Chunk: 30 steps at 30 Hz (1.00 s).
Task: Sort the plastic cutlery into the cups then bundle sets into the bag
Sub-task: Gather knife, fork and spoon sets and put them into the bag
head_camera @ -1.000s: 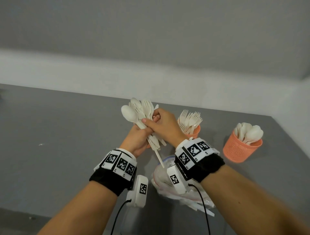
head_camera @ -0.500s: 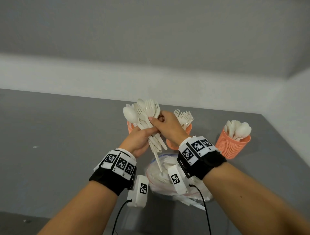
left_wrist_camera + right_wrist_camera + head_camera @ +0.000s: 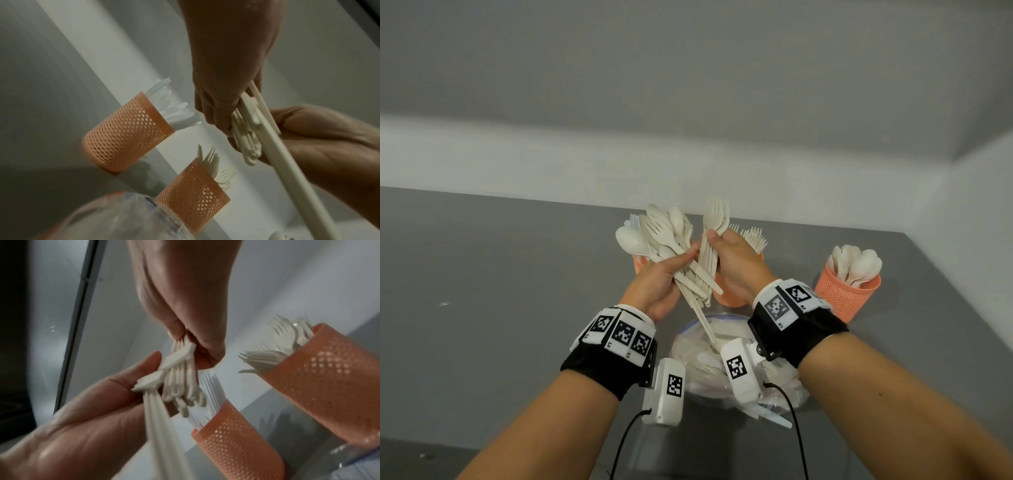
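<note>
My left hand (image 3: pixel 671 270) grips a fanned bundle of cream plastic spoons and forks (image 3: pixel 654 236) by the handles, above the table. My right hand (image 3: pixel 726 253) pinches a smaller group of pieces topped by a fork (image 3: pixel 715 216), its handles still crossing the bundle's. In the wrist views the handles (image 3: pixel 246 138) (image 3: pixel 180 378) sit between both hands. Below lies a clear zip bag (image 3: pixel 698 342) holding cutlery. Three orange mesh cups stand behind: knives (image 3: pixel 127 136), forks (image 3: pixel 193 199) and spoons (image 3: pixel 847 291).
The grey table (image 3: pixel 482 291) ends at a white wall behind and its right edge runs near the spoon cup. The knife cup (image 3: pixel 639 264) and fork cup (image 3: pixel 729 298) are mostly hidden behind my hands in the head view.
My right hand has drawn a few pieces, a fork on top, rightward and upright out of the single bundle that both hands gripped earlier. The left hand's bundle has tilted left.
</note>
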Motion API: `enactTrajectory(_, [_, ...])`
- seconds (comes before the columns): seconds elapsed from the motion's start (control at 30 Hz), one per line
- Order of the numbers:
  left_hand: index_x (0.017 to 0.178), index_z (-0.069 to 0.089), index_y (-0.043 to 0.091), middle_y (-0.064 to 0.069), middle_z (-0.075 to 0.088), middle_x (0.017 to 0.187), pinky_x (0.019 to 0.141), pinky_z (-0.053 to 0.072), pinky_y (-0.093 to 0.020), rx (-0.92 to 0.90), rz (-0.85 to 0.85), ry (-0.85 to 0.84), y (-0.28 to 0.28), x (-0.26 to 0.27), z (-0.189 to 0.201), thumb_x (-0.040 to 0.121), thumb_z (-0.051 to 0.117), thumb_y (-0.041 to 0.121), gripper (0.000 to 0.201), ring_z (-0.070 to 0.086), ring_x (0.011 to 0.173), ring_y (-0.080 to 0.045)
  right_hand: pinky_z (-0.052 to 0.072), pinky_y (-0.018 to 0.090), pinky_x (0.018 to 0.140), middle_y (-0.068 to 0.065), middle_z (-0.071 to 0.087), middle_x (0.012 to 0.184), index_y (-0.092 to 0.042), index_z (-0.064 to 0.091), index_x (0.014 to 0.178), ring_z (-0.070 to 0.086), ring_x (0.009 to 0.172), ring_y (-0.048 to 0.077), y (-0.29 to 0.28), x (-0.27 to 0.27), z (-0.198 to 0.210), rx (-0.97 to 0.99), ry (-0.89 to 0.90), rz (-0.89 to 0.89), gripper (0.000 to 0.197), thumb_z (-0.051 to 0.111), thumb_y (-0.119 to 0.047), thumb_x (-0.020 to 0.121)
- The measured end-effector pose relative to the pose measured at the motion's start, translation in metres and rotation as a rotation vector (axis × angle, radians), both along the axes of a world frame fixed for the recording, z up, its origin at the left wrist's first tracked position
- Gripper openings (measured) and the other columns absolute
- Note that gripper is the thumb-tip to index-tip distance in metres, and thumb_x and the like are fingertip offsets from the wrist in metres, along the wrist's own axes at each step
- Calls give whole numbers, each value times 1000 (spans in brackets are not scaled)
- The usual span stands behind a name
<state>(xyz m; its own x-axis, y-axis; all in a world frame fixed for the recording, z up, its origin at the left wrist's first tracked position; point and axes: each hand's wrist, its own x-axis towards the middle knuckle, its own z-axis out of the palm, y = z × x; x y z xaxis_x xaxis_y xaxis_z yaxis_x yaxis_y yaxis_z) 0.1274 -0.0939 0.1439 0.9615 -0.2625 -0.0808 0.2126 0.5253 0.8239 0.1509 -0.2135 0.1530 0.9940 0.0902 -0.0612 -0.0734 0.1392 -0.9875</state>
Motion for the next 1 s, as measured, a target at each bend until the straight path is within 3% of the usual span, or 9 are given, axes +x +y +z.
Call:
enactTrajectory(0.13, [90, 59, 10, -5, 61, 92, 42, 48, -21, 12, 31, 46, -1, 4, 0, 94, 48, 9, 12, 66, 62, -8, 43, 27, 57, 0, 45, 68, -20, 49, 90, 46, 55, 13, -7, -3, 6, 263, -32, -151, 19, 35, -25, 101])
enactTrajectory(0.2, [89, 57, 11, -4, 60, 89, 42, 49, -22, 31, 45, 53, -1, 4, -2, 93, 48, 7, 11, 67, 62, -7, 30, 22, 44, -3, 37, 63, -23, 49, 91, 32, 44, 8, -12, -5, 11, 203, -83, -182, 17, 39, -35, 99])
enactTrajectory(0.27, [97, 58, 10, -5, 61, 91, 46, 51, -23, 49, 30, 38, -1, 3, -2, 93, 48, 4, 13, 67, 65, -7, 27, 18, 37, -5, 39, 59, -19, 52, 93, 35, 38, 4, -13, -11, 15, 8, -141, -122, 20, 51, -39, 92])
enactTrajectory(0.4, [127, 53, 5, -12, 64, 107, 63, 57, -28, 138, 21, -49, -4, -2, 1, 88, 45, -10, 43, 64, 87, -20, 47, 13, 54, -3, 61, 67, -8, 65, 86, 59, 56, 1, -5, -17, 12, -336, -286, 2, 10, 71, -13, 79])
enactTrajectory(0.53, [124, 52, -2, -21, 62, 107, 88, 49, -47, 201, 30, -87, -5, -4, 0, 86, 46, -15, 41, 60, 100, -35, 47, 13, 63, -7, 59, 66, -13, 64, 77, 58, 66, 7, -3, -15, 13, -568, -334, 40, 6, 66, -13, 82])
enactTrajectory(0.63, [112, 58, 4, -12, 69, 94, 79, 57, -41, 162, 24, -103, 0, -4, 1, 88, 48, -8, 29, 67, 88, -25, 49, 21, 71, -7, 61, 79, -15, 60, 97, 60, 76, 7, -2, -16, 17, -494, -326, 76, 11, 51, -19, 94])
enactTrajectory(0.77, [102, 61, 7, -4, 67, 78, 65, 58, -28, 88, 40, -40, 5, 1, -2, 90, 48, -5, 21, 67, 67, -11, 46, 17, 50, -3, 53, 69, -22, 49, 82, 55, 51, 3, -6, -16, 22, -319, -247, -27, 21, 38, -28, 99])
enactTrajectory(0.87, [103, 59, 6, -2, 67, 69, 64, 59, -27, 66, 35, 3, 7, 3, -4, 91, 47, -2, 19, 67, 62, -11, 38, 18, 40, -4, 48, 57, -24, 51, 87, 43, 37, 2, -9, -14, 21, -259, -218, -83, 12, 50, -34, 94])
enactTrajectory(1.0, [105, 62, 2, -12, 72, 81, 70, 60, -32, 92, -2, 11, 4, 1, -2, 91, 47, -2, 21, 71, 71, -18, 37, 10, 36, -9, 58, 41, -10, 61, 95, 52, 35, -1, -8, -18, 22, -209, -113, 15, 15, 64, -22, 87])
